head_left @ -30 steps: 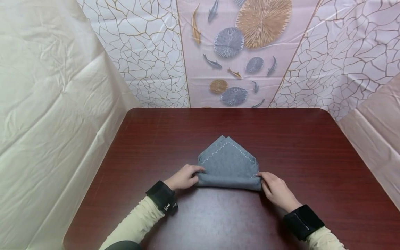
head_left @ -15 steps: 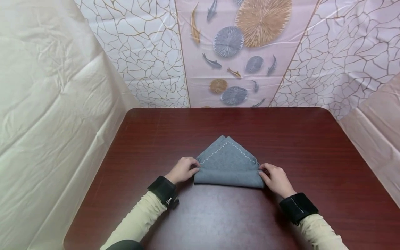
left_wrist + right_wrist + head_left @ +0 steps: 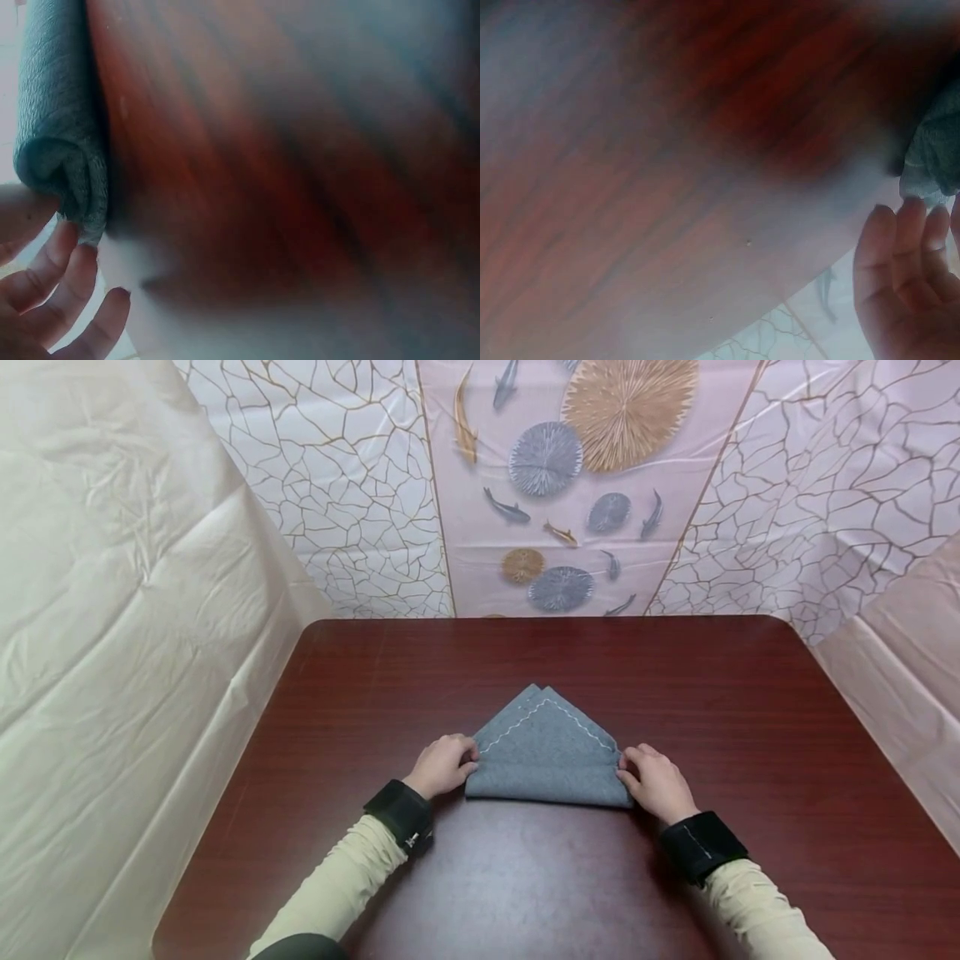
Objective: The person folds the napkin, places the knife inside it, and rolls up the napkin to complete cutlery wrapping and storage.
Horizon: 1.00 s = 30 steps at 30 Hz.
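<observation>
A grey-blue towel (image 3: pixel 551 735) lies in the middle of the table, its far part folded to a point with a wavy white stitched line. Its near edge is rolled into a thick band (image 3: pixel 547 783); the left wrist view shows the coiled layers at the end of the roll (image 3: pixel 64 97). At the left end of the band, my left hand (image 3: pixel 442 764) pinches the towel's side between thumb and fingers. My right hand (image 3: pixel 658 781) pinches the opposite side with curled fingers. In the right wrist view only a corner of the towel (image 3: pixel 934 150) shows above the fingertips.
The dark red wooden table (image 3: pixel 360 677) has rounded far corners. Patterned cloth (image 3: pixel 375 527) hangs behind it, and pale sheets (image 3: pixel 150 652) hang along the sides. Both wrists wear black bands (image 3: pixel 401 817). A dark rounded object (image 3: pixel 300 947) shows at the bottom edge.
Both hands have shifted away from me, from the near roll to the towel's side corners. The rolled band now looks broader, and its near edge sits slightly farther away.
</observation>
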Each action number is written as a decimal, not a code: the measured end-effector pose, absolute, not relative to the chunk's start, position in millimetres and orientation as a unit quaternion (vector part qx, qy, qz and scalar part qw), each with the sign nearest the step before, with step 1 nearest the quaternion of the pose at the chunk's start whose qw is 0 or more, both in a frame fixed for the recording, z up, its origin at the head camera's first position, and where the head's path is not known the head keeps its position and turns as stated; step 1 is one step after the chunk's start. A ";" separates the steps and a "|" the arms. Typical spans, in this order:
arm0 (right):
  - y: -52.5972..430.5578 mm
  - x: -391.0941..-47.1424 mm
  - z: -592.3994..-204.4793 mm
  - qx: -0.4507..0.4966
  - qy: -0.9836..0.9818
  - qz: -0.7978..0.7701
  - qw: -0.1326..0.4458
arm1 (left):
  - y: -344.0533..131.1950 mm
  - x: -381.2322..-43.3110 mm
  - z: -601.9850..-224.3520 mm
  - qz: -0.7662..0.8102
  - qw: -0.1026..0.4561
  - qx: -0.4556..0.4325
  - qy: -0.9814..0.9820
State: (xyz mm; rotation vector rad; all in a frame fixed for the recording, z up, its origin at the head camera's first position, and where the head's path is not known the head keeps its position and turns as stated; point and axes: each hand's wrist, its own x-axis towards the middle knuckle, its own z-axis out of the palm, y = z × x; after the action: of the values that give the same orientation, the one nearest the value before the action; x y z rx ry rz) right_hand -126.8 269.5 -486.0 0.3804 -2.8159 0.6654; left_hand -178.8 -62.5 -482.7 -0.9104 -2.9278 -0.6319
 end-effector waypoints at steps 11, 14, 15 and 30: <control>270.5 -113.9 -487.4 0.221 -0.945 0.142 0.195 | -56.7 -163.6 -474.9 -0.059 0.087 -0.385 -0.917; 273.2 -109.0 -485.8 0.246 -0.942 0.122 0.193 | -57.7 -157.3 -470.9 -0.048 0.065 -0.387 -0.919; 273.9 -106.9 -485.3 0.251 -0.942 0.116 0.189 | -58.0 -155.1 -469.7 -0.040 0.061 -0.387 -0.919; 267.5 -86.8 -493.8 0.258 -0.953 0.040 0.154 | -56.7 -141.9 -473.2 0.050 0.047 -0.380 -0.923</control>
State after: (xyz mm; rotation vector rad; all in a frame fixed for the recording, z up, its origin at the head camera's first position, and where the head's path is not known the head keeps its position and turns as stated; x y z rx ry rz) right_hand -86.8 267.5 -493.8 0.7391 -2.7324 0.1152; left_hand -141.9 -56.7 -473.2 -1.1588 -2.8153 0.1530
